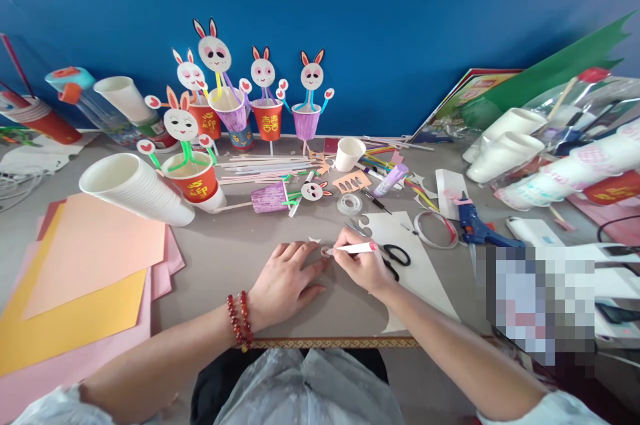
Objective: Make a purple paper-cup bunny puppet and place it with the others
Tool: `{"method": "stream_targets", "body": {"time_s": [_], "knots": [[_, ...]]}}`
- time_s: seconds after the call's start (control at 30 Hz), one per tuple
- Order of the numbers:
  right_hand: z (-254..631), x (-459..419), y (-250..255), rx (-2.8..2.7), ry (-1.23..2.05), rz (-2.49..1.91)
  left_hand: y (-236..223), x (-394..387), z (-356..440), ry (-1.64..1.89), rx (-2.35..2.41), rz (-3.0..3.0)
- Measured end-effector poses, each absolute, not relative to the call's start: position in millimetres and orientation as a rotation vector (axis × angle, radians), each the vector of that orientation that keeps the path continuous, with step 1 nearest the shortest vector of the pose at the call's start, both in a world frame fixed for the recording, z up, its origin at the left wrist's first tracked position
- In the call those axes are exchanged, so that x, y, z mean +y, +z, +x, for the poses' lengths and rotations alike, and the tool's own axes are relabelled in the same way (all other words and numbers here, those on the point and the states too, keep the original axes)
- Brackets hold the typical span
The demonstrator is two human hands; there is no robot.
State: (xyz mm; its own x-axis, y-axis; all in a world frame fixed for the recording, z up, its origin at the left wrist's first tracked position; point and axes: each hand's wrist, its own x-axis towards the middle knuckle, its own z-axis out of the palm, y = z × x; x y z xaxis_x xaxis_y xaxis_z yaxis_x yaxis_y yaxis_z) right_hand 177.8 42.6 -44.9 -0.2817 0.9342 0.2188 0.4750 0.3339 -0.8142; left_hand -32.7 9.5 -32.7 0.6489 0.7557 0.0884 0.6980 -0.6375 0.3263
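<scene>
My right hand (pixel 363 263) is closed round a white felt-tip marker (pixel 359 248) with a red end, its tip pointing left. Under the tip lies a small round white paper piece (pixel 325 251) with a reddish mark. My left hand (pixel 290 278) rests flat on the table with fingers spread, its fingertips beside the paper piece. Black-handled scissors (pixel 397 255) lie partly behind my right hand, on a cut sheet of white paper (pixel 425 278). A small white scrap (pixel 315 239) lies just above my left fingertips.
Paper-cup rabbits (pixel 215 55) stand along the blue wall; one purple-cup rabbit (pixel 267 198) lies down. Stacked white cups (pixel 135 185) and coloured paper (pixel 95 258) are at left. A clear tape roll (pixel 350 204), a blue glue gun (pixel 477 225) and bagged cups (pixel 505 151) are at right.
</scene>
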Motion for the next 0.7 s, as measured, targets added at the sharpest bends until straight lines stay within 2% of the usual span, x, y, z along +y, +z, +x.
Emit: {"method": "stream_targets", "body": {"time_s": [0.7], "knots": [[177.3, 43.3, -45.7, -1.89, 0.827, -1.238, -33.1, 9.5, -32.4, 0.314, 1.176, 2.611]]}}
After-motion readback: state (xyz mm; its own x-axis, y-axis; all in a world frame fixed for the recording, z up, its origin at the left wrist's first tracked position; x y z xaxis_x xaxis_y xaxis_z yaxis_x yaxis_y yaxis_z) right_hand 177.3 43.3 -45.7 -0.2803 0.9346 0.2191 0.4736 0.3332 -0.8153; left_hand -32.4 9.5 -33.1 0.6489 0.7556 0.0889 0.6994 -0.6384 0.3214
